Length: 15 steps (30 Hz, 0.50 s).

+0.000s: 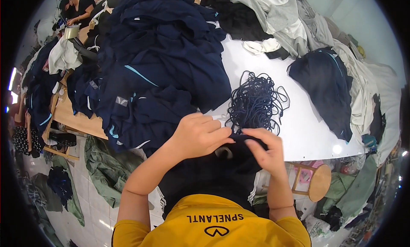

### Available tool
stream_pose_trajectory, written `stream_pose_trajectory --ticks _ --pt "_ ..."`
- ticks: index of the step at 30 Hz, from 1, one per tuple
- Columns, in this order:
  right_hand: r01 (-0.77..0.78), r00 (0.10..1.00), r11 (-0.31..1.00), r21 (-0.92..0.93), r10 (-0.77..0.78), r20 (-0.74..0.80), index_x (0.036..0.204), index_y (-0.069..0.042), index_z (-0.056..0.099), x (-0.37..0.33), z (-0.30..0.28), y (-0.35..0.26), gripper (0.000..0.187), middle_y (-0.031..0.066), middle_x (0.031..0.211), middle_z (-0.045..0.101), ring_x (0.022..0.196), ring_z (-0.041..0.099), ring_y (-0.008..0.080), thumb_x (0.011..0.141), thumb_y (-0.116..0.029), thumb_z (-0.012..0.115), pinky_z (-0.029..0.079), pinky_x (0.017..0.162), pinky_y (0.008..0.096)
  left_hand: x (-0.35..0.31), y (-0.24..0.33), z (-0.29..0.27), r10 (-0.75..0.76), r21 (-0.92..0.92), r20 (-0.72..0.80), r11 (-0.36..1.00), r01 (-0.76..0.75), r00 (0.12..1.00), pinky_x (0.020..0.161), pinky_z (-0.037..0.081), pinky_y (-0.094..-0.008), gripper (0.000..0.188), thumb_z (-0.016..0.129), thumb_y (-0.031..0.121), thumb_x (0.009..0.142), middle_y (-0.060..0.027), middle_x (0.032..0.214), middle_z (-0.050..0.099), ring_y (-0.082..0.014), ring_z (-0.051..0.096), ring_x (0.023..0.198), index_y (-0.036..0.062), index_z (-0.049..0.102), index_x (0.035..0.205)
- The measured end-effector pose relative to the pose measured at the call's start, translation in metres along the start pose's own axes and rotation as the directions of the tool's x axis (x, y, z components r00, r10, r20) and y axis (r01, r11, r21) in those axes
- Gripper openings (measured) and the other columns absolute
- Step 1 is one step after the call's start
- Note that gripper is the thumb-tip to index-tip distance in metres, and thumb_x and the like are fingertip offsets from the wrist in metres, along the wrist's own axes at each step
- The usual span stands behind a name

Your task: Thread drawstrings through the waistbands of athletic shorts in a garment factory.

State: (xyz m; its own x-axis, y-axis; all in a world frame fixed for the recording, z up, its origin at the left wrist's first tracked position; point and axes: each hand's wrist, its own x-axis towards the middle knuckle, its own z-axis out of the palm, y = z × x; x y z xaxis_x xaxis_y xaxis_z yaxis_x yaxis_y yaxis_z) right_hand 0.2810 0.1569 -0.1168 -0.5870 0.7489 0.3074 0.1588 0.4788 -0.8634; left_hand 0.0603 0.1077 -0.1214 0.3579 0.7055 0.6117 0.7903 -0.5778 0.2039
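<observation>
Just in front of my body, both hands meet at the edge of a dark navy garment (244,140). My left hand (200,135) is closed, thumb and fingers pinching the cloth. My right hand (268,152) grips the same edge between thumb and fingertips, a short way to the right. Below the fingers the dark cloth blends with my black trousers, so its full outline is hard to make out. Right behind the hands lies a tangled heap of navy cord (256,102) on the white tabletop (307,138).
A tall pile of navy garments (166,46) with light-blue trim covers the left side. Another navy garment (322,87) lies at right, beside grey and white cloth (354,80). A round wooden stool (320,183) stands below the table's right edge. One person (81,10) works far left.
</observation>
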Motion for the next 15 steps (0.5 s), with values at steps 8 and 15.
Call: stream_pose_trajectory --ticks 8,15 --pt "-0.218 0.970 0.960 0.174 0.233 -0.072 0.095 0.003 0.065 -0.015 -0.045 -0.001 0.017 0.0078 0.079 0.068 0.075 0.064 0.0132 0.079 0.006 0.063 0.050 0.072 0.0240 -0.064 0.011 0.041 0.063 -0.718 0.655 0.361 0.595 0.753 0.058 0.041 -0.0307 0.028 0.065 0.027 0.088 -0.0125 0.068 0.055 -0.0225 0.051 0.060 0.0007 0.059 0.084" --pt "-0.221 0.930 0.975 -0.033 0.220 0.295 0.094 -0.002 0.067 -0.006 -0.032 -0.015 0.026 0.0086 0.080 0.069 0.073 0.066 0.0143 0.069 0.002 0.075 0.050 0.068 0.0247 -0.081 0.019 0.031 0.067 -0.640 0.735 0.398 0.657 0.675 0.053 0.041 -0.0289 0.019 0.065 0.021 0.088 -0.0116 0.069 0.061 -0.0188 0.057 0.056 0.0026 0.064 0.091"
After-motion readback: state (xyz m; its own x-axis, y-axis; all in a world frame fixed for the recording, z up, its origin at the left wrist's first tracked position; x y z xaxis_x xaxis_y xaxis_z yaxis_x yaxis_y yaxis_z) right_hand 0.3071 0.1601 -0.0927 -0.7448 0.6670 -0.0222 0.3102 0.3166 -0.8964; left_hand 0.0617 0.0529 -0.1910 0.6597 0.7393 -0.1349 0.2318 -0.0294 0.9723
